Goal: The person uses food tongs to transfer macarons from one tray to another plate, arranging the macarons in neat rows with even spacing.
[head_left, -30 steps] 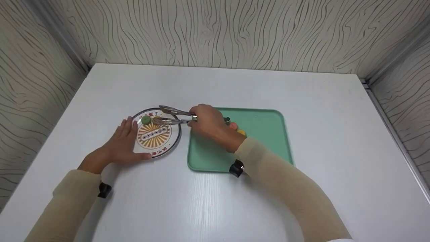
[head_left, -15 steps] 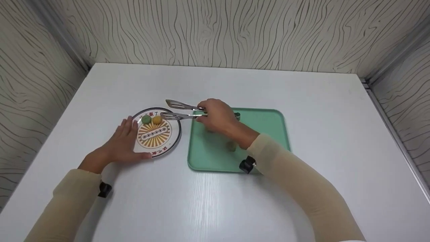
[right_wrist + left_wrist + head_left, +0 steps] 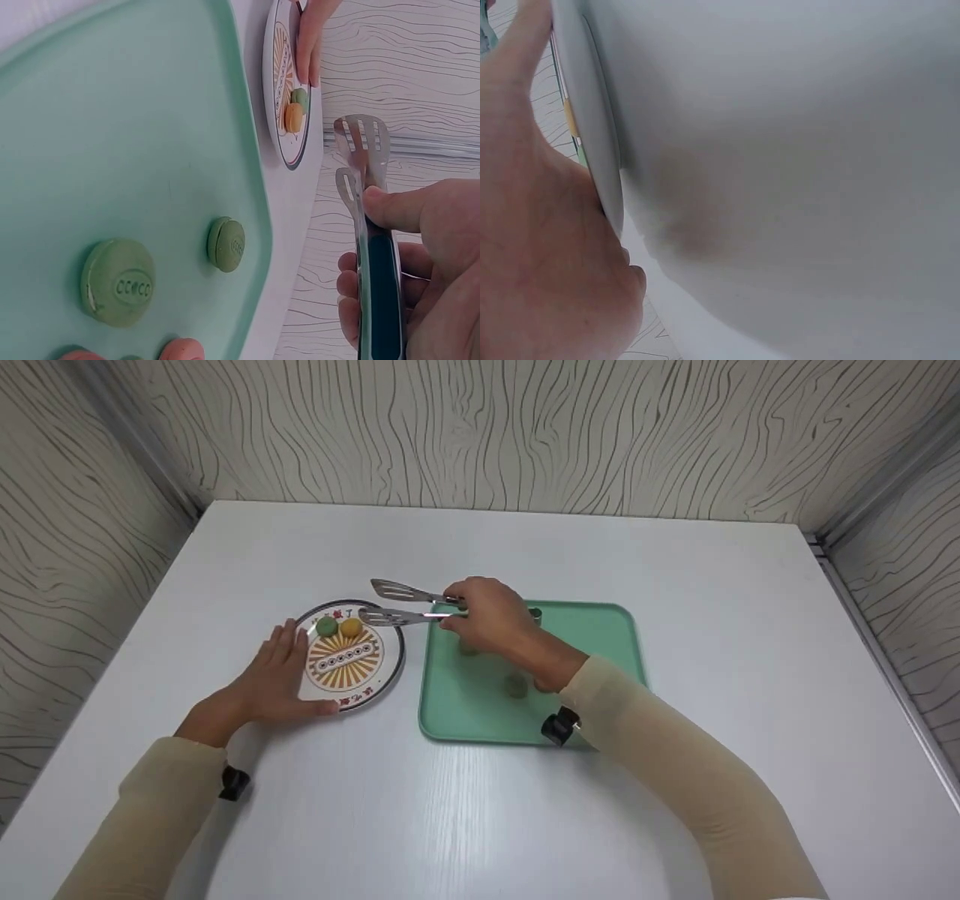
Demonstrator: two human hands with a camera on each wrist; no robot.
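Note:
My right hand grips metal tongs with dark handle grips, best seen in the right wrist view. Their slotted ends stand apart above the plate's right rim, with nothing between them. A white patterned plate lies on the left, bearing a green macaron and a yellow macaron side by side near its far edge. My left hand rests along the plate's left side, fingers extended and thumb at the near rim. Under my right arm, the green tray holds green macarons and pink macarons, partly hidden in the head view.
The white table extends around plate and tray. Wood-grain patterned panels rise behind it and at both sides. A black wrist camera hangs under my right sleeve, low over the tray's near edge.
The tongs have come away from the yellow macaron, rising and moving right with my right hand. That macaron stays on the plate. My left hand has kept its place.

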